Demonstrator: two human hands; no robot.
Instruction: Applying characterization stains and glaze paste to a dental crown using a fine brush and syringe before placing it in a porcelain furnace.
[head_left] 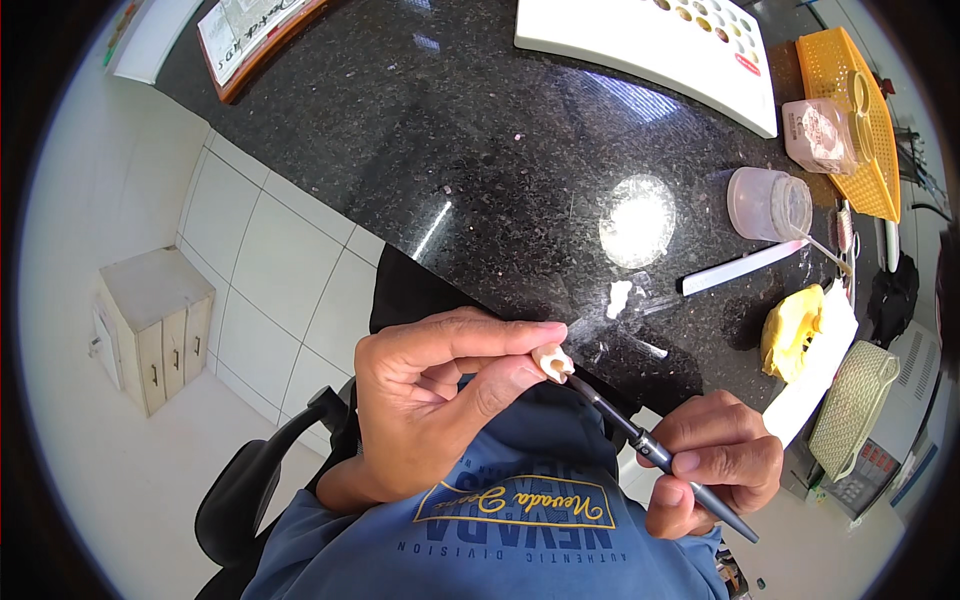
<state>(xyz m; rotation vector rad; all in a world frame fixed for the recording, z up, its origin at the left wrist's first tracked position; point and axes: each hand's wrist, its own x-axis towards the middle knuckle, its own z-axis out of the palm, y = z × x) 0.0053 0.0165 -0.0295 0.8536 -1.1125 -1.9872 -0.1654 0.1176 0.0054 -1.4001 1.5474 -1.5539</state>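
Note:
My left hand (440, 390) pinches a small off-white tooth-shaped piece (553, 362) between thumb and forefinger, just off the table's near edge. The piece has a hollow or notch on the side facing right. My right hand (715, 460) grips a slim dark pen-shaped tool (652, 449), its narrow end angled up and left toward the piece. That tip meets or nearly meets the piece; I cannot tell which, and the tip's kind is too small to make out. White residue (619, 298) lies on the table just beyond.
On the black speckled table (400, 150) are a white palette with round wells (640, 45), a translucent jar (755, 203), a pinkish jar (815, 135), a white stick (735, 270) and a yellow lump (792, 333). Yellow (850, 120) and pale (850, 410) baskets stand right; a chair armrest (250, 490) is left.

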